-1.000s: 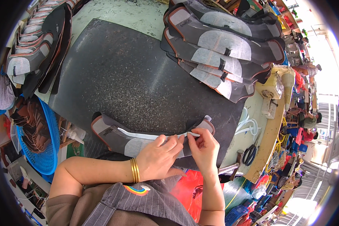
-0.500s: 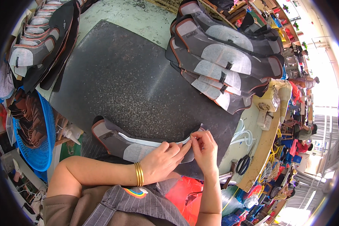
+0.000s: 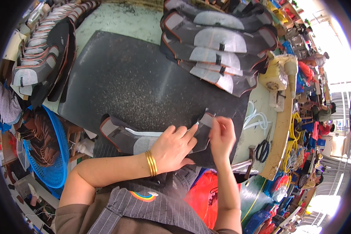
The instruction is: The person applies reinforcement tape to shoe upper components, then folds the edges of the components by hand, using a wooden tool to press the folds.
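A curved dark-grey shoe upper with a light-grey patch and orange edging lies along the near edge of a black work mat. Along its upper edge runs a narrow white strip, partly covered by my hand. My left hand, gold bangles at the wrist, rests over the middle of the upper with fingers stretched out. Its index fingertip presses by the strip's right part. Just beside the upper's right end, my right hand has its fingers drawn together; whatever is between them is hidden.
Overlapping shoe uppers lie at the far right of the mat, and a row of more uppers at the far left. A blue basket stands left. At right are a hammer, black-handled scissors and clear tubing.
My right hand has moved right, off the upper's end, while my left index finger now presses near the strip's right part. The whole view has shifted slightly.
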### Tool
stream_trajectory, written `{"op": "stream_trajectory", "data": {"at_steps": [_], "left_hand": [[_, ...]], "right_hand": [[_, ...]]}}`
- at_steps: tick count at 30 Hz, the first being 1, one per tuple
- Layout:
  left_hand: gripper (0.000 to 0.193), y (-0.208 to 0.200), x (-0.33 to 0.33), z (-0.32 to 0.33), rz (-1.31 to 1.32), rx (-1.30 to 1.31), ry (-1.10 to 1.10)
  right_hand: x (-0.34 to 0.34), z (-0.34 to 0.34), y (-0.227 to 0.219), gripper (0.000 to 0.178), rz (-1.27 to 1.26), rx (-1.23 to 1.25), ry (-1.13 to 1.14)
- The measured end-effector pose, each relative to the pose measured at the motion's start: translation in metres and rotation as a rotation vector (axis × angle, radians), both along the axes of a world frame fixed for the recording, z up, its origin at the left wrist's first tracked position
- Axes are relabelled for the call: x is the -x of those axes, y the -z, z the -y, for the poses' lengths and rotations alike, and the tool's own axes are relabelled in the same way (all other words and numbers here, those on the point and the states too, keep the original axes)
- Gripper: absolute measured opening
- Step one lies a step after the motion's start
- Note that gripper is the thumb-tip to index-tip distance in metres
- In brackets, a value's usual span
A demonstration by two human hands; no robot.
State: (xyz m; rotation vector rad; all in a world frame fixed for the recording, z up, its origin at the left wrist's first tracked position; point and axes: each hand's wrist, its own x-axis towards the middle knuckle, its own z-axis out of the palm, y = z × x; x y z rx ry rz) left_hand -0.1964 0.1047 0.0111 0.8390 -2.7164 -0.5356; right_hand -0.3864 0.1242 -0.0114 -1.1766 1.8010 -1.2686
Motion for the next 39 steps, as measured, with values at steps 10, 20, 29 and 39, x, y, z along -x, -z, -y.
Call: {"op": "stream_trajectory", "data": {"at_steps": [10, 20, 29, 39], "left_hand": [[0.025, -0.031, -0.07, 0.046, -0.328, -0.318, -0.05], [0.023, -0.031, -0.116, 0.023, -0.444, 0.544, 0.28], [0.014, 0.018, -0.104, 0.008, -0.305, 0.095, -0.159], [0.039, -0.027, -0.095, 0.064, -0.069, 0.61, 0.2]], "right_hand": [[-0.06, -0.068, -0.052, 0.024, -0.322, 0.011, -0.953], [-0.056, 0.05, -0.06, 0.061, 1.183, -0.547, -0.591], [-0.1, 0.052, -0.08, 0.024, -1.238, -0.089, -1.096], [-0.105, 0.005, -0.035, 0.031, -1.298, 0.063, -0.798]]}}
